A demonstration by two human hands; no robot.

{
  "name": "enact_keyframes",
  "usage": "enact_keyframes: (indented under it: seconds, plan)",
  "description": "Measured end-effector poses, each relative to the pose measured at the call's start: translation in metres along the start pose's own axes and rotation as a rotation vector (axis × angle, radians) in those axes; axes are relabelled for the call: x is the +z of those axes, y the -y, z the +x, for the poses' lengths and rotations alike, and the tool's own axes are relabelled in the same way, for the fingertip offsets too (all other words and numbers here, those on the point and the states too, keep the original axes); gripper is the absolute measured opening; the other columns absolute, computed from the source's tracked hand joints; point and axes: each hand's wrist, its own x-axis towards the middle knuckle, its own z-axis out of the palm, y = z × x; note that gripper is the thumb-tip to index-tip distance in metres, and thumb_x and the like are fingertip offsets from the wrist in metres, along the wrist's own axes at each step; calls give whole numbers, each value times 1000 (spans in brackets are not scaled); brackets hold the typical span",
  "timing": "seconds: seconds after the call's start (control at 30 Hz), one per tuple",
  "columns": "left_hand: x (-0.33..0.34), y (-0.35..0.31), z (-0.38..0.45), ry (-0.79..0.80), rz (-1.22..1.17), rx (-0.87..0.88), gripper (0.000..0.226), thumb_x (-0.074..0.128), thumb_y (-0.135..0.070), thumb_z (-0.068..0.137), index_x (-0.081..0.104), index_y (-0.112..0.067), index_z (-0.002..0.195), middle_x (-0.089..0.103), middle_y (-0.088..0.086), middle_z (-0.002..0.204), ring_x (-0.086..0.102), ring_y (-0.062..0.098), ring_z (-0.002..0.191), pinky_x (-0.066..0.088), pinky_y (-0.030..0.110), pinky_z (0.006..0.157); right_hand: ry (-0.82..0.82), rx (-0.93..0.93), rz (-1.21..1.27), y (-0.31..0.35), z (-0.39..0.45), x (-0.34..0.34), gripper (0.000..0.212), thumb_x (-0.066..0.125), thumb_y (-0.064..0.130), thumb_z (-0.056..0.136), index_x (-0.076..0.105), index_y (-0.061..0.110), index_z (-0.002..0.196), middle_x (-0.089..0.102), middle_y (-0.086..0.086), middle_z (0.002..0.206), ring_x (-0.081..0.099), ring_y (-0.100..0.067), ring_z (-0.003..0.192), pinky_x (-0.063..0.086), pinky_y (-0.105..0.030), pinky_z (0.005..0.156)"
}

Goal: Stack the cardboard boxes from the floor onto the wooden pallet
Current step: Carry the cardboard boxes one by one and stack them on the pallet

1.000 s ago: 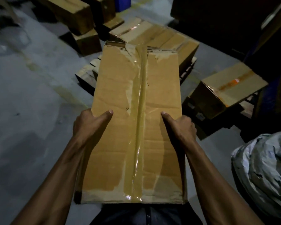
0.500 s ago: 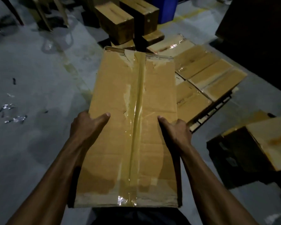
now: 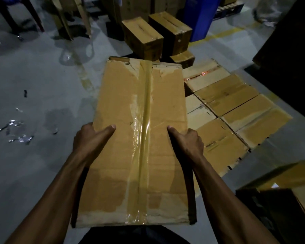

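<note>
I carry a long cardboard box (image 3: 141, 138) with a taped seam down its top, held lengthwise in front of me above the floor. My left hand (image 3: 90, 140) grips its left edge, thumb lying on top. On the opposite edge, my right hand (image 3: 187, 141) holds the same way. To the right lies a layer of several cardboard boxes (image 3: 236, 110) packed side by side; the wooden pallet beneath them shows only as dark slots at its near edge (image 3: 236, 162).
Two upright boxes (image 3: 157, 34) stand on the floor ahead, a smaller one beside them. A blue bin (image 3: 201, 16) stands behind. Another box (image 3: 289, 191) sits at the near right. Foil scraps (image 3: 12, 132) litter the concrete at left. Chair legs at far left.
The view has swung left and the box moved with me. The layer of boxes on the pallet now lies to the right of the carried box. Both grips are unchanged.
</note>
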Motion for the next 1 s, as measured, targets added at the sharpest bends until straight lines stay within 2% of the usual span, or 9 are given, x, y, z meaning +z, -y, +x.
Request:
enact_keyframes:
  seconds: [0.1,0.2,0.27,0.33,0.47,0.57,0.73,0.93,1.0]
  plan:
    - [-7,-4,56,23,6,18,65,65,-72,74,65,-20,113,71,1,98,67,25,86,58,41,77,-19,26,5,31,29,26,77,57,79,74,62,12,111,65,-10,108,61,-33,100,50,-39,84]
    - [-17,-10,118,59,13,46,60,66,-69,76,65,-21,111,70,0,97,66,25,86,58,43,80,-47,39,3,68,54,57,88,50,86,65,62,11,111,66,-10,106,62,-33,98,53,-44,86]
    - [-29,-19,164,83,15,72,56,67,-66,78,67,-21,112,70,0,97,66,25,85,57,40,78,-81,68,9,96,72,80,90,49,86,64,62,10,111,66,-10,105,62,-33,96,54,-44,85]
    - [-42,-31,205,107,41,100,54,66,-65,79,68,-21,110,70,-1,95,66,24,83,56,36,74,-111,93,8,125,89,96,85,53,84,69,61,11,111,66,-10,106,62,-33,96,54,-43,84]
    - [-66,-59,277,146,42,126,55,65,-70,73,68,-24,104,71,-4,91,68,24,82,59,42,78,-155,128,46,178,121,120,77,57,78,76,61,11,113,64,-8,106,60,-33,97,50,-38,80]
    - [-78,-80,319,154,38,164,52,67,-66,76,70,-24,107,72,-5,95,67,22,85,59,42,80,-178,136,58,210,144,130,70,59,73,80,60,10,111,58,-6,99,55,-30,92,44,-35,76]
    - [-81,-103,386,174,31,189,50,66,-62,81,69,-22,111,71,-2,99,65,23,88,55,37,79,-202,107,47,254,196,147,63,58,72,81,58,13,102,58,-6,95,53,-28,86,42,-34,73]
    - [-59,-137,469,201,33,210,35,70,-57,84,62,-25,99,66,-7,87,62,15,79,46,28,64,-217,106,55,293,276,163,70,58,73,80,62,11,111,66,-10,109,61,-35,103,47,-37,80]
    - [-50,-150,497,213,36,213,38,71,-58,82,64,-25,100,68,-6,89,64,18,81,48,30,66,-203,121,57,305,305,168,71,57,75,79,64,12,110,67,-10,110,61,-36,103,48,-37,80]
